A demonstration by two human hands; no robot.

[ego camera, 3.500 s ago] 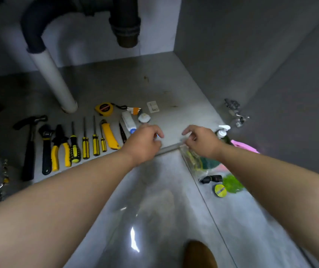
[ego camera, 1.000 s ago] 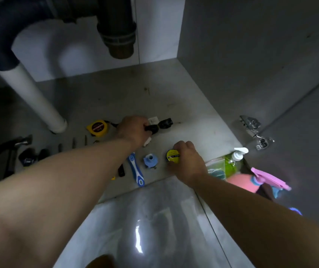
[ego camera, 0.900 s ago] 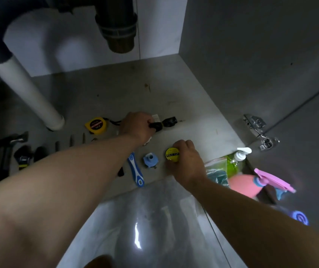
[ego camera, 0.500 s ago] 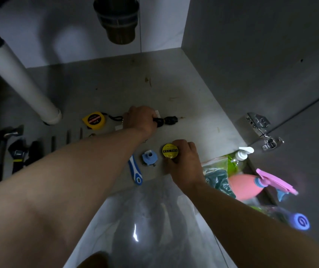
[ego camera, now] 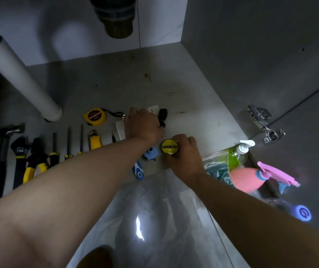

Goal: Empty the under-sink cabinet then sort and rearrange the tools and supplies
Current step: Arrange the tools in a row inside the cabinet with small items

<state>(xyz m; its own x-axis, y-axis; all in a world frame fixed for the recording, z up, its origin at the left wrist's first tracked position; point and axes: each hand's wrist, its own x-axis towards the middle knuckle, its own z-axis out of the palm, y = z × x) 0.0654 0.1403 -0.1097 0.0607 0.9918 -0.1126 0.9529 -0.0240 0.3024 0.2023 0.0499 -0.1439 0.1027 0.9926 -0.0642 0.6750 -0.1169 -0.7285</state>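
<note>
Nearest, the glossy floor tile [ego camera: 139,225] carries a bright glare, and both bare forearms reach over it into the cabinet. At the near right a blue cap [ego camera: 303,214], a pink spray bottle [ego camera: 247,179], a zip bag [ego camera: 218,167] with green and teal contents and a green pump bottle [ego camera: 237,154] crowd together by the cabinet's right front corner.

On the cabinet floor [ego camera: 193,105], close to its front edge, a blue-handled tool [ego camera: 138,172] shows from under the left forearm. A blue fitting [ego camera: 151,152] sits just beyond it. Just right of the fitting lies the yellow tape roll [ego camera: 169,147], flat with its label up. The right hand [ego camera: 185,157] grips the roll, fingers curled round its right side and thumb at its near edge.

Just beyond, the left hand [ego camera: 143,126] is knuckles-up, with its fingers closed round a black piece [ego camera: 162,117]. The end of the piece sticks out past the fingers on the far right; what it is I cannot tell. A small white plate [ego camera: 153,109] lies beside that end, and a white strip [ego camera: 120,129] lies just left of the hand.

Along the left, side by side with handles toward the near edge, lie a hammer [ego camera: 0,155], wrench [ego camera: 19,161], pliers [ego camera: 35,161], three screwdrivers [ego camera: 68,142] and a yellow knife [ego camera: 95,141]. A yellow tape measure [ego camera: 94,117] sits beyond the knife.

Farther back a white pipe [ego camera: 23,80] slants down to the cabinet floor at the left. A dark drain [ego camera: 116,18] hangs overhead, and a metal hinge [ego camera: 261,120] is fixed to the right wall.
</note>
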